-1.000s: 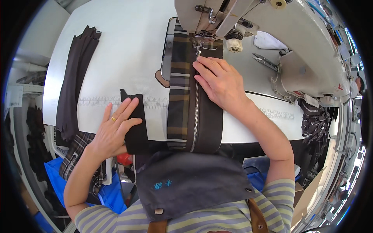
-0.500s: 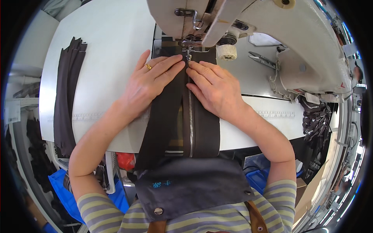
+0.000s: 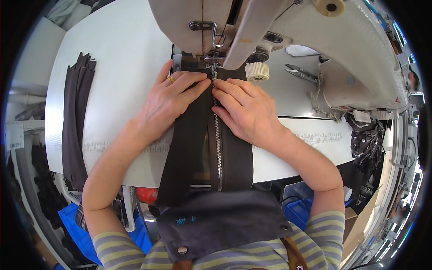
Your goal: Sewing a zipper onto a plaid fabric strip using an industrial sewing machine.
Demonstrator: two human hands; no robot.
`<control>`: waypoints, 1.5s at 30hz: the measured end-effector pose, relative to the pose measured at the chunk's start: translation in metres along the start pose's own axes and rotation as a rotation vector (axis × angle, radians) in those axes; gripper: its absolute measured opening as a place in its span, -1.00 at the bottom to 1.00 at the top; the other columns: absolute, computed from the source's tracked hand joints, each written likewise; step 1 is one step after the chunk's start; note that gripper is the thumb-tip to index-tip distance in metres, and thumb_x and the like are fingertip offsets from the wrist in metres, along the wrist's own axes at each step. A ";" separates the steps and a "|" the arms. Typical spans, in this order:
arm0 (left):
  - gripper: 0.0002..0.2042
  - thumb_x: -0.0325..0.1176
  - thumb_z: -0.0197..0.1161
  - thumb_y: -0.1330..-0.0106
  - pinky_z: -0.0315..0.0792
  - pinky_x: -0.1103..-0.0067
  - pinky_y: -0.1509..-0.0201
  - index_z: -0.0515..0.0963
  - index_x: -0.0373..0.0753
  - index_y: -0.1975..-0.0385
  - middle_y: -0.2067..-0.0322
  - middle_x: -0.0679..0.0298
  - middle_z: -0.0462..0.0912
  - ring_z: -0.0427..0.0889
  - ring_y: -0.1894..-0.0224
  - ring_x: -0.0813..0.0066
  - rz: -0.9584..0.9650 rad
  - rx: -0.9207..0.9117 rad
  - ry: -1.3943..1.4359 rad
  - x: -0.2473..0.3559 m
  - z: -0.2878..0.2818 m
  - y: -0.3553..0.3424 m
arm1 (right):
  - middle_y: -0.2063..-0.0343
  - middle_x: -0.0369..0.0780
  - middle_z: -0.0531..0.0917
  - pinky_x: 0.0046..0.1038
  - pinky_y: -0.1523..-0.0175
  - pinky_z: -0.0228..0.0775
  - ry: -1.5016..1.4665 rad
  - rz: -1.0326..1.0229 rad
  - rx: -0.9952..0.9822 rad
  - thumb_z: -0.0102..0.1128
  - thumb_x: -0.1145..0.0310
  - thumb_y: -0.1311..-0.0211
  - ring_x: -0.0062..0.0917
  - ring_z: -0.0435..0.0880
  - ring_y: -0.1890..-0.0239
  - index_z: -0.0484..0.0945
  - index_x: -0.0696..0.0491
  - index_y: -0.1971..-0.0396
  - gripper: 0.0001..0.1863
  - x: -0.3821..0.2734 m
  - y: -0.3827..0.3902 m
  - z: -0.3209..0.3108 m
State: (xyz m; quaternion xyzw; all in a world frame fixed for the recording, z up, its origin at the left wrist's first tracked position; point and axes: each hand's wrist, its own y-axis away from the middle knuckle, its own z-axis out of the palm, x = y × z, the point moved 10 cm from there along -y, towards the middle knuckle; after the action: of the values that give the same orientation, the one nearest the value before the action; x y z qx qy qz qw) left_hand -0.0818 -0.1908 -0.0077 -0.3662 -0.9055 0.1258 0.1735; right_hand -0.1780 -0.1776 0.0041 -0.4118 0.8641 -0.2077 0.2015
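Observation:
A strip of dark brown fabric with a metal-toothed zipper runs from under the sewing machine's presser foot toward my body. The zipper slider sits just in front of the foot. My left hand rests on the left dark fabric panel, fingers stretched, fingertips beside the zipper and little finger raised; a ring is on it. On the right, my right hand lies over the strip with fingers extended along the teeth and thumb apart. Whatever is beneath the fingertips is hidden.
The sewing machine head and arm loom over the far side. Scissors lie to its right. A stack of dark strips is at the table's left, a bundle of zippers at its right. A printed ruler crosses the white table.
The machine and table sit slightly lower and further left in view. Both hands stay by the zipper, lying a little nearer to me in the picture; their grip looks much the same.

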 end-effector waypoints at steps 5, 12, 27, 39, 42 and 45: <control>-0.60 -0.49 0.09 -0.11 0.09 0.11 -0.35 0.52 -0.24 -0.01 -0.01 0.26 0.48 0.49 -0.07 0.36 0.005 0.012 -0.007 0.001 -0.002 -0.001 | 0.12 -0.24 0.58 -0.41 0.12 0.44 -0.018 0.003 0.003 0.33 0.29 -0.01 -0.42 0.54 0.09 0.56 0.13 0.21 -0.66 0.001 0.000 0.000; -0.62 -0.48 0.10 -0.11 0.12 0.13 -0.33 0.56 -0.22 0.03 0.02 0.25 0.52 0.51 -0.04 0.31 0.008 0.031 -0.006 0.001 -0.005 -0.003 | 0.15 -0.26 0.57 -0.42 0.14 0.43 -0.008 0.014 -0.016 0.33 0.28 -0.01 -0.43 0.52 0.10 0.55 0.12 0.20 -0.65 0.000 0.000 -0.002; -0.60 -0.50 0.17 -0.06 0.08 0.13 -0.34 0.55 -0.17 0.02 -0.04 0.29 0.50 0.49 -0.08 0.29 0.013 0.001 0.029 -0.004 -0.003 -0.006 | 0.04 -0.28 0.59 -0.43 0.11 0.44 -0.021 0.050 -0.040 0.35 0.30 0.01 -0.47 0.57 0.04 0.60 0.07 0.18 -0.65 0.004 0.000 0.000; -0.48 -0.60 0.23 0.05 -0.07 -0.06 -0.35 0.53 -0.09 -0.02 -0.05 0.33 0.49 0.49 -0.07 0.32 -0.029 0.010 -0.022 0.001 -0.003 -0.004 | 0.10 -0.29 0.63 -0.35 0.19 0.45 -0.048 -0.097 -0.088 0.23 0.44 -0.09 -0.39 0.63 0.15 0.55 -0.01 0.12 -0.70 0.038 -0.008 -0.003; -0.49 -0.61 0.22 0.04 -0.07 -0.06 -0.35 0.54 -0.11 0.00 -0.04 0.35 0.50 0.50 -0.05 0.35 -0.037 0.034 0.017 -0.001 -0.001 -0.003 | 0.20 -0.25 0.62 -0.39 0.12 0.39 -0.031 -0.295 -0.078 0.22 0.52 0.02 -0.36 0.55 0.21 0.54 0.06 0.16 -0.67 0.025 -0.014 -0.001; -0.51 -0.62 0.21 0.04 -0.07 -0.06 -0.34 0.55 -0.12 0.02 -0.03 0.36 0.51 0.50 -0.05 0.38 -0.035 0.050 0.035 0.000 -0.003 -0.003 | 0.23 -0.27 0.62 -0.41 0.12 0.35 -0.065 -0.315 -0.102 0.22 0.50 0.03 -0.39 0.54 0.25 0.55 0.05 0.12 -0.63 0.028 -0.018 0.003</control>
State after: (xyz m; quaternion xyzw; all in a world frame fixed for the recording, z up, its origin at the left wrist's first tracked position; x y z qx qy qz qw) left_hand -0.0828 -0.1930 -0.0040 -0.3479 -0.9053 0.1386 0.2006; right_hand -0.1812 -0.2110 0.0060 -0.5584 0.7913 -0.1791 0.1731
